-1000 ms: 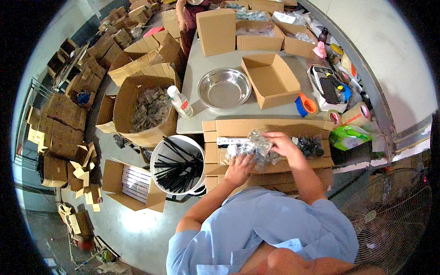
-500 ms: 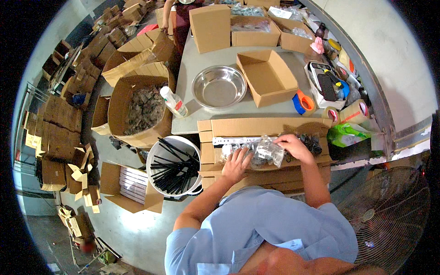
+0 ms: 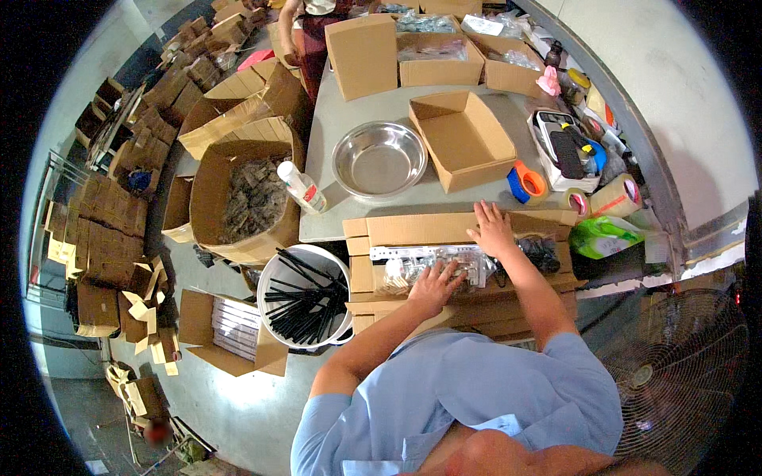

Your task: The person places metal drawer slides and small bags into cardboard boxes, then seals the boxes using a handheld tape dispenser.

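A long open cardboard carton [image 3: 452,228] lies in front of me with its flaps spread. Inside it are a white slotted strip [image 3: 397,253], clear plastic bags [image 3: 476,264] of small parts, and a dark, shiny wrapped bundle [image 3: 540,254] at the right end. My left hand [image 3: 432,289] rests with fingers spread on the near side of the bags. At the carton's far flap, my right hand [image 3: 494,232] is open, its fingers stretched out and holding nothing.
On the table stand a steel bowl [image 3: 379,193], a cardboard box [image 3: 468,181], a white bottle [image 3: 302,187] and an orange-and-blue tape dispenser [image 3: 527,184]. A white bucket [image 3: 343,274] of black rods is at left; a fan [image 3: 675,381] at right. Another person [image 3: 313,40] stands beyond.
My right hand has let go of a clear bag, now lying in the carton, and moved away to the far flap. My left hand has shifted slightly right and nearer me.
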Tool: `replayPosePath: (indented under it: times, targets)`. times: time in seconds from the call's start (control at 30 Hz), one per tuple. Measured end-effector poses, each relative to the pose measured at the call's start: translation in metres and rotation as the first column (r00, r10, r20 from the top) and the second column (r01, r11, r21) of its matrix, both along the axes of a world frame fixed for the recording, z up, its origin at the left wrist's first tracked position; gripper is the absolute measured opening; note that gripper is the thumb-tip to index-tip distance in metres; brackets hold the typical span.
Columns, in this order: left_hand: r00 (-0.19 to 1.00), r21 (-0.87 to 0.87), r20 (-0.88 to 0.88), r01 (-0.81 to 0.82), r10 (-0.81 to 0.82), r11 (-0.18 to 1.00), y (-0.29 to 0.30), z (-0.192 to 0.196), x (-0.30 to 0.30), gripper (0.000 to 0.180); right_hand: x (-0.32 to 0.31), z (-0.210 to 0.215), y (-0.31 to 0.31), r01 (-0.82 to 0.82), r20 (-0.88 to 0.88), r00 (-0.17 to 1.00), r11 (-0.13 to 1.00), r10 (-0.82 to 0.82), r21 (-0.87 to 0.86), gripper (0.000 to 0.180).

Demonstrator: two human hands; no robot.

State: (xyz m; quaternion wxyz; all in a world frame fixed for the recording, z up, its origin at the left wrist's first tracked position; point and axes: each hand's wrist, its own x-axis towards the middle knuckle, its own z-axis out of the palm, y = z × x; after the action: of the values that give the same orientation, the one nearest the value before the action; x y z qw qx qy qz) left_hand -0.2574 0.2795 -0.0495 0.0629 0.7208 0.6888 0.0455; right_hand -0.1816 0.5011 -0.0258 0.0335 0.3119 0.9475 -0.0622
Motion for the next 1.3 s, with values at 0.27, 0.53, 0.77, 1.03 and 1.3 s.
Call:
replayPosePath:
  times: [0.27, 0.53, 0.77, 1.03, 1.3]
  targets:
    - [0.993, -0.034, -0.054, -0.105, 0.103, 0.994, 0.015, 0.05, -0.011, 0.102, 0.074, 0.05, -0.052, -0.244, 0.189, 0.95, 0.968, 0.25, -0.054, 0.12]
    - [0.984, 0.286, -0.1, -0.115, 0.149, 0.951, 0.041, 0.013, -0.03, 0.07, 0.07, 0.001, -0.016, -0.307, -0.273, 0.917, 0.952, 0.29, -0.019, 0.065]
    - [0.991, 0.045, -0.021, -0.132, 0.133, 0.99, 0.031, -0.005, -0.031, 0.095, 0.088, -0.01, -0.031, -0.393, -0.117, 0.903, 0.904, 0.414, 0.165, 0.103]
    - [0.975, -0.284, -0.076, -0.22, 0.207, 0.933, 0.06, 0.038, -0.007, 0.099, 0.075, 0.004, -0.027, -0.341, -0.051, 0.939, 0.94, 0.341, 0.008, 0.114]
    - [0.992, -0.181, -0.021, -0.124, 0.122, 0.976, 0.076, 0.026, -0.003, 0.106, 0.114, 0.019, 0.024, -0.188, 0.142, 0.968, 0.973, 0.206, -0.132, 0.122]
